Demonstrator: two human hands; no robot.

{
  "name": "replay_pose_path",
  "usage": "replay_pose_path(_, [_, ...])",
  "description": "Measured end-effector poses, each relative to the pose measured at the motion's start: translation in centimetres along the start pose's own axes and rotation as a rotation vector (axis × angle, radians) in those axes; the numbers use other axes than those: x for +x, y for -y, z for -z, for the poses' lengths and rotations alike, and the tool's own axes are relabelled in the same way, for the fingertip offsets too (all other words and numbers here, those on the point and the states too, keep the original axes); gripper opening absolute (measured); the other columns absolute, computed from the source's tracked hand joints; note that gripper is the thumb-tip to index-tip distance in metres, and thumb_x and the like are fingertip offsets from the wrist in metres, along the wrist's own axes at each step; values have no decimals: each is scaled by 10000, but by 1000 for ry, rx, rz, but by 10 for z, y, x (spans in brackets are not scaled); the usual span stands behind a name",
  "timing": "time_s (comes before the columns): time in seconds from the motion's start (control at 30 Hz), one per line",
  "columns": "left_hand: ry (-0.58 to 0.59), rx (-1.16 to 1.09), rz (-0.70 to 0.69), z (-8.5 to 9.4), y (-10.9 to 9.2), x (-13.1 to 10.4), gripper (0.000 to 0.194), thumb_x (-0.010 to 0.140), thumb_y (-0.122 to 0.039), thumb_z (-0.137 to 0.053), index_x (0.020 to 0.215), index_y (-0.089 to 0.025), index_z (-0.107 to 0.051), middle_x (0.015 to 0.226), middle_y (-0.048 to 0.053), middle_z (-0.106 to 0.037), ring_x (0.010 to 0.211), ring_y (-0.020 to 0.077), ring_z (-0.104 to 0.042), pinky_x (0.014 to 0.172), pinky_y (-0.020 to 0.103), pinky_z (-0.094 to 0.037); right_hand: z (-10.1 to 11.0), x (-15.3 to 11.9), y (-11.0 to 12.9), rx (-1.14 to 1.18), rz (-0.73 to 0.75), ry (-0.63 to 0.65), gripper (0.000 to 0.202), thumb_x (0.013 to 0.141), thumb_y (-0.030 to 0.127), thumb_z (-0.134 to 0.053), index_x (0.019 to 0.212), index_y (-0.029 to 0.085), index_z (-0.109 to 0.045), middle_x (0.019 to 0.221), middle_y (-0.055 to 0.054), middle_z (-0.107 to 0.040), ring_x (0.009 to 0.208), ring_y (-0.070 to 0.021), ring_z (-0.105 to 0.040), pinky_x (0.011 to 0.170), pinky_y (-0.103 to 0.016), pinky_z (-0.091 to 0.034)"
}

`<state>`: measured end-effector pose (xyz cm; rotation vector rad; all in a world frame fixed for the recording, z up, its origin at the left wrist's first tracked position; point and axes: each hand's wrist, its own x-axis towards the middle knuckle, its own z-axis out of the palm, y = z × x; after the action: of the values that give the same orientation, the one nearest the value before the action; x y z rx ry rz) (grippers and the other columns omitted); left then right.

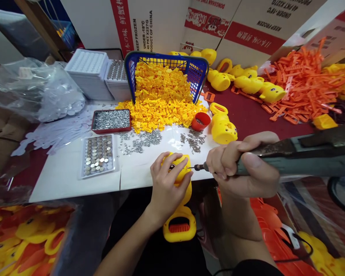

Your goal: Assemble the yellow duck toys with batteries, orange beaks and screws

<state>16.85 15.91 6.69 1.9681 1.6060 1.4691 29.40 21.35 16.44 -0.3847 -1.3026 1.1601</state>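
Note:
A yellow duck-shaped toy (179, 226) lies at the table's front edge, its head on the edge and its looped handle over the lap. My left hand (168, 182) is wrapped over the toy's head, fingers curved round it beside a printed eye. My right hand (244, 165) grips a green power screwdriver (293, 161) held roughly level from the right. The thin bit of the screwdriver touches the toy's head between my left thumb and fingers. Whether a screw sits at the bit's tip is too small to tell.
Yellow pieces spill from a blue basket (129, 76). Before it are a red tray (112, 130) of metal parts, a red cup (204, 119), loose screws (195, 142) and a clear tray (113, 166) of round cells. Another duck toy (222, 130) and orange parts (299, 84) lie right.

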Motion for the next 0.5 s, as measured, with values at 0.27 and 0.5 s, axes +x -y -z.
replay_pose_path(0.27, [11,-16,-29,2,1,0,184,919,-238,-696,1101,-210,-712,1175,92,-723,1202,288,-551,1021,463,-448,-1,0,3,-86,-26,-27,81,865,216,-586,802,256,-555,468,83,-395,322,-96,-362,368,-254,-388])
replay_pose_path(0.5, [11,-19,-9,2,1,2,160,930,-265,-678,1077,-219,-723,1174,92,-732,1194,288,-563,1015,465,-461,-8,-2,-2,-79,-31,-63,90,866,223,-600,798,262,-554,467,81,-389,315,-94,-328,339,-250,-343])
